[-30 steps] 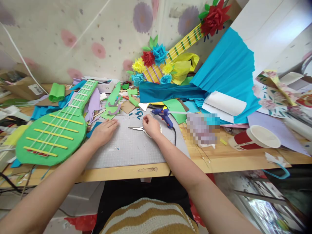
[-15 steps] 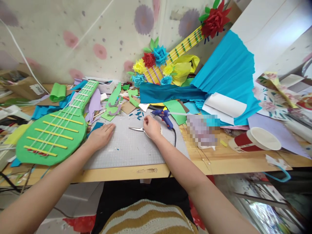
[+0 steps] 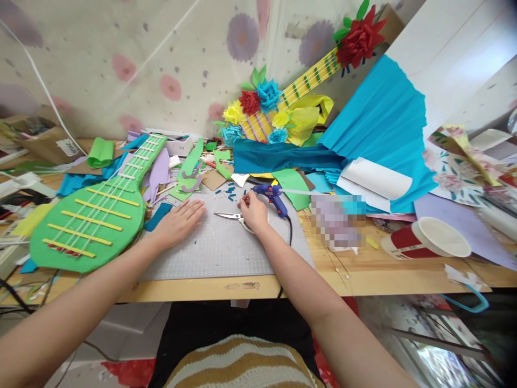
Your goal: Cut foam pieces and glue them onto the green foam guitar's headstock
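My left hand [image 3: 180, 222] lies flat on the grey cutting mat [image 3: 218, 256], fingers stretched out to the right, near a dark blue paper piece [image 3: 158, 216]. My right hand [image 3: 253, 212] is closed, fingertips pinched together over the handles of the scissors [image 3: 229, 215]; what the fingertips grip is too small to make out. The scissor blades point left on the mat. Small blue paper bits [image 3: 231, 189] lie just beyond. A blue glue gun [image 3: 274, 199] rests beside my right hand. Left of my left hand lies a green paper instrument [image 3: 86, 221] with yellow strips and white strings.
A yellow paper guitar [image 3: 309, 78] with paper flowers leans on the wall. Blue crepe paper [image 3: 383, 129] fans out at the right. A red and white cup [image 3: 424, 238] is near the right edge of the table. Paper scraps [image 3: 189, 172] cover the back of the table.
My left hand has slid a little to the right over the mat, and more of the dark blue paper shows beside it. My right hand has barely moved. The view has shifted slightly.
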`<control>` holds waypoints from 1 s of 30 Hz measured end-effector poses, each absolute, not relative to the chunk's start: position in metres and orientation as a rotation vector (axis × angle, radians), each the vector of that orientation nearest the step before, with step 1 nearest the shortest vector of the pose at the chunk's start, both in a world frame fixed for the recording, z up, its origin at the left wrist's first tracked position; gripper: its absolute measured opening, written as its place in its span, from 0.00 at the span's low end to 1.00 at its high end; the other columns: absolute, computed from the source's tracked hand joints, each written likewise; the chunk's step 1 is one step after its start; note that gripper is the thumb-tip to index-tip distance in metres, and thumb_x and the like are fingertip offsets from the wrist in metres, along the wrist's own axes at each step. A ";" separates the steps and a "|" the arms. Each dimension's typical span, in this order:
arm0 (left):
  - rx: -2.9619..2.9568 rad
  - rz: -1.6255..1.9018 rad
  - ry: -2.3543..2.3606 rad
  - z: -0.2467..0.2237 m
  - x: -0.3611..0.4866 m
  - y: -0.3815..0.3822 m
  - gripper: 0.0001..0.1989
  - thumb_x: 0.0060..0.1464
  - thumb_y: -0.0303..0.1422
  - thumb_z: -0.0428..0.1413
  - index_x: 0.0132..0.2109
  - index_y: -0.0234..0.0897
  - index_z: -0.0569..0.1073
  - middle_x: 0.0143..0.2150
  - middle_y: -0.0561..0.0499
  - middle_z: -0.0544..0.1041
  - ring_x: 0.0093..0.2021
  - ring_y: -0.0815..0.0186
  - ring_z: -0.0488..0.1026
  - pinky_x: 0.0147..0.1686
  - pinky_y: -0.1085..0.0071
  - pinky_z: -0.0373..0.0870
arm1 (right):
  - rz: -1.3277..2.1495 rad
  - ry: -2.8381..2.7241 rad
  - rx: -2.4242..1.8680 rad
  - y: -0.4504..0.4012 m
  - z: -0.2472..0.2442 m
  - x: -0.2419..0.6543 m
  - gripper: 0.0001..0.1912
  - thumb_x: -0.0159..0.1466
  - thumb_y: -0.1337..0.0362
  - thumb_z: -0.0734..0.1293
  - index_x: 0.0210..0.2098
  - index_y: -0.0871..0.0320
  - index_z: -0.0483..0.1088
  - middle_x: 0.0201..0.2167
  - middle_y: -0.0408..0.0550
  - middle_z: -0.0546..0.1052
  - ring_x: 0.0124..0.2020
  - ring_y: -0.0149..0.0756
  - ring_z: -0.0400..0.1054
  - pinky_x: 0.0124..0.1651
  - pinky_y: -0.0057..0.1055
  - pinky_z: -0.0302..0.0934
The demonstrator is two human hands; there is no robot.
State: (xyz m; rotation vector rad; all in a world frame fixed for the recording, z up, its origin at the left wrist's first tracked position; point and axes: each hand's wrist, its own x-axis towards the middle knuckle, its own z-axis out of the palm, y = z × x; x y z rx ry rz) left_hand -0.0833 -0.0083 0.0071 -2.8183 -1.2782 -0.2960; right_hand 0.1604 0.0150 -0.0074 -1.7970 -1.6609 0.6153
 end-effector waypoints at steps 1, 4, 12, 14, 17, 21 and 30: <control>-2.793 -0.287 -1.328 0.012 -0.088 -0.003 0.19 0.58 0.36 0.39 0.51 0.39 0.68 0.57 0.43 0.66 0.58 0.61 0.61 0.57 0.60 0.55 | 0.621 -1.661 -1.790 0.015 -0.008 0.161 0.05 0.60 0.62 0.58 0.35 0.54 0.63 0.31 0.43 0.75 0.34 0.35 0.68 0.35 0.29 0.55; -2.489 -0.230 -1.727 0.030 -0.095 0.017 0.19 0.57 0.41 0.40 0.44 0.41 0.72 0.43 0.42 0.75 0.45 0.58 0.71 0.43 0.63 0.64 | 0.635 -1.677 -1.758 0.016 -0.007 0.161 0.06 0.60 0.62 0.57 0.35 0.54 0.64 0.32 0.43 0.75 0.33 0.35 0.68 0.35 0.29 0.55; -1.944 -0.125 -2.252 0.068 -0.078 0.066 0.27 0.52 0.50 0.41 0.44 0.38 0.73 0.34 0.40 0.76 0.37 0.54 0.71 0.33 0.65 0.61 | 0.602 -1.681 -1.643 0.015 -0.005 0.165 0.09 0.62 0.61 0.54 0.34 0.56 0.64 0.38 0.46 0.71 0.32 0.31 0.65 0.35 0.27 0.56; -1.955 -0.088 -2.299 0.072 -0.080 0.071 0.27 0.51 0.51 0.42 0.44 0.36 0.73 0.35 0.40 0.76 0.38 0.54 0.71 0.34 0.64 0.61 | 0.572 -1.682 -1.625 0.015 -0.005 0.166 0.09 0.61 0.61 0.55 0.32 0.56 0.65 0.37 0.46 0.71 0.32 0.31 0.65 0.35 0.27 0.56; -2.043 -0.168 -2.206 0.075 -0.092 0.075 0.23 0.53 0.42 0.43 0.51 0.36 0.68 0.44 0.43 0.74 0.41 0.59 0.69 0.38 0.65 0.62 | 0.551 -1.697 -1.614 0.015 -0.004 0.166 0.09 0.60 0.62 0.56 0.30 0.56 0.65 0.34 0.45 0.71 0.32 0.31 0.64 0.36 0.27 0.56; -1.998 0.026 -2.351 0.075 -0.108 0.077 0.22 0.47 0.43 0.52 0.46 0.34 0.71 0.44 0.42 0.75 0.41 0.56 0.69 0.39 0.62 0.64 | 0.578 -1.703 -1.620 0.016 -0.005 0.166 0.08 0.60 0.61 0.57 0.29 0.55 0.65 0.30 0.43 0.73 0.32 0.31 0.65 0.34 0.26 0.56; -2.299 -0.188 -2.079 0.061 -0.105 0.081 0.43 0.42 0.53 0.54 0.58 0.28 0.56 0.53 0.37 0.66 0.54 0.50 0.59 0.51 0.56 0.58 | 0.787 -1.580 -1.559 0.018 -0.010 0.165 0.06 0.58 0.63 0.58 0.30 0.55 0.65 0.26 0.40 0.76 0.29 0.29 0.69 0.36 0.26 0.60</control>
